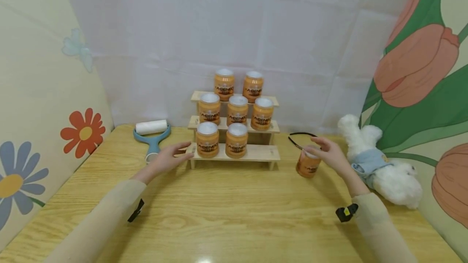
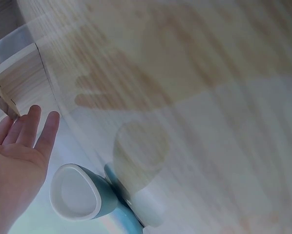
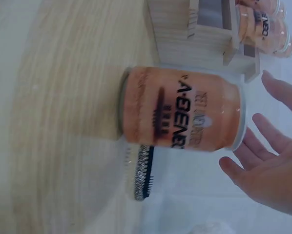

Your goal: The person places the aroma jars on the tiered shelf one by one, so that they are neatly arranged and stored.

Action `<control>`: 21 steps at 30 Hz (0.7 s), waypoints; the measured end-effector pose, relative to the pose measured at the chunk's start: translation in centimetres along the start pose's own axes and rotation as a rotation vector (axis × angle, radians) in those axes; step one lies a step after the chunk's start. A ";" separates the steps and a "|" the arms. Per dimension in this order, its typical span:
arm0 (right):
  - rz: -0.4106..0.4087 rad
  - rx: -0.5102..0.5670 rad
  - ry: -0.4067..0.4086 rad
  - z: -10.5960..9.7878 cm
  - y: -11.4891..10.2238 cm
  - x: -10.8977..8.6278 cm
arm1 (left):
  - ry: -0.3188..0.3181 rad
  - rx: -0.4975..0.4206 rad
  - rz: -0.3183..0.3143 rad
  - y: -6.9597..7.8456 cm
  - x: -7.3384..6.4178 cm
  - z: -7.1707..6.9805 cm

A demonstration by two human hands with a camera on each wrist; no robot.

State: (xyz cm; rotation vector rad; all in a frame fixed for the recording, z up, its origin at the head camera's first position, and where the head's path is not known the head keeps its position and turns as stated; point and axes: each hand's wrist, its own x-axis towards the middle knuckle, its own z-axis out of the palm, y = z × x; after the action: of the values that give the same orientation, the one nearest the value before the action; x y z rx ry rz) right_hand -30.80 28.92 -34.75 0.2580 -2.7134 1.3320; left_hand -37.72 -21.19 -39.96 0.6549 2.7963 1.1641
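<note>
An orange can [image 1: 308,163] with dark lettering and a pale top stands on the table, right of a three-step wooden rack [image 1: 256,153]. My right hand [image 1: 330,155] is at the can's top, fingers spread; in the right wrist view the can [image 3: 185,109] partly covers some fingers, and firm contact cannot be seen. My left hand [image 1: 170,157] reaches to the rack's left end with fingers extended, the fingertips close to the lowest step's edge. Several matching cans [image 1: 207,141] stand upright on the rack: two on the bottom step, three in the middle, two on top.
A blue lint roller [image 1: 152,137] with a white roll lies left of the rack. Behind the single can is a black toothed headband [image 1: 294,141] with a glittery strip. A white plush toy [image 1: 395,182] in blue clothing lies at the right, and a white cloth [image 1: 204,23] hangs behind.
</note>
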 end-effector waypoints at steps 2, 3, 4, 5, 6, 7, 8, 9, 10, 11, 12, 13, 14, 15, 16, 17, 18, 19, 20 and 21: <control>-0.005 0.008 -0.018 -0.1 0.5 -0.1 | -0.002 0.004 0.000 0.0 0.0 -0.1; -0.009 0.011 -0.026 -0.1 0.7 -0.1 | -0.003 0.004 0.000 -0.1 0.1 -0.1; -0.010 0.007 -0.033 -0.1 0.9 -0.2 | -0.005 0.005 0.000 -0.1 0.1 -0.1; -0.009 0.011 -0.041 -0.1 1.1 -0.2 | -0.005 0.006 0.000 -0.1 0.1 -0.1; -0.006 0.017 -0.048 0.0 1.3 -0.2 | -0.007 0.010 0.002 -0.1 0.1 -0.1; -0.001 0.025 -0.055 0.0 1.5 -0.1 | -0.007 0.010 0.003 -0.1 0.1 -0.2; 0.003 0.031 -0.058 0.0 1.7 -0.1 | -0.007 0.010 0.003 -0.1 0.1 -0.2; 0.010 0.035 -0.056 0.1 1.8 0.0 | -0.006 0.013 0.003 -0.1 0.1 -0.2; 0.015 0.035 -0.050 0.2 2.0 0.1 | -0.005 0.015 0.004 0.0 0.1 -0.2; 0.019 0.026 -0.039 0.3 2.1 0.1 | -0.004 0.017 0.004 0.0 0.1 -0.2; 0.026 0.012 -0.022 0.4 2.1 0.2 | -0.004 0.018 0.006 0.0 0.1 -0.2; 0.028 -0.002 -0.004 0.6 2.1 0.3 | -0.004 0.016 0.004 0.0 0.1 -0.2; 0.031 -0.027 0.017 0.8 2.1 0.4 | -0.004 0.019 0.005 0.0 0.1 -0.2; 0.035 -0.053 0.038 1.0 2.1 0.5 | -0.005 0.019 0.005 0.1 0.1 -0.2; 0.037 -0.076 0.059 1.1 2.0 0.6 | -0.006 0.017 0.004 0.1 0.1 -0.2; 0.038 -0.096 0.075 1.3 1.9 0.7 | -0.007 0.016 0.003 0.0 0.1 -0.2; 0.032 -0.106 0.086 1.5 1.8 0.7 | -0.008 0.013 0.002 0.0 0.1 -0.2; 0.026 -0.116 0.093 1.7 1.8 0.8 | -0.008 0.010 0.000 0.0 0.1 -0.2; 0.021 -0.122 0.099 1.8 1.8 0.9 | -0.009 0.010 0.001 0.0 0.1 -0.1; 0.015 -0.118 0.099 1.9 1.8 0.9 | -0.010 0.009 0.000 0.0 0.0 -0.1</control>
State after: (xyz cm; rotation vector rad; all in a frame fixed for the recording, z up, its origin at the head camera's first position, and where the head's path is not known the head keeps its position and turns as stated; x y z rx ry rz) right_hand -32.07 28.39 -37.15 0.1571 -2.7033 1.1497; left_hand -37.77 -21.22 -39.88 0.6599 2.7948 1.1458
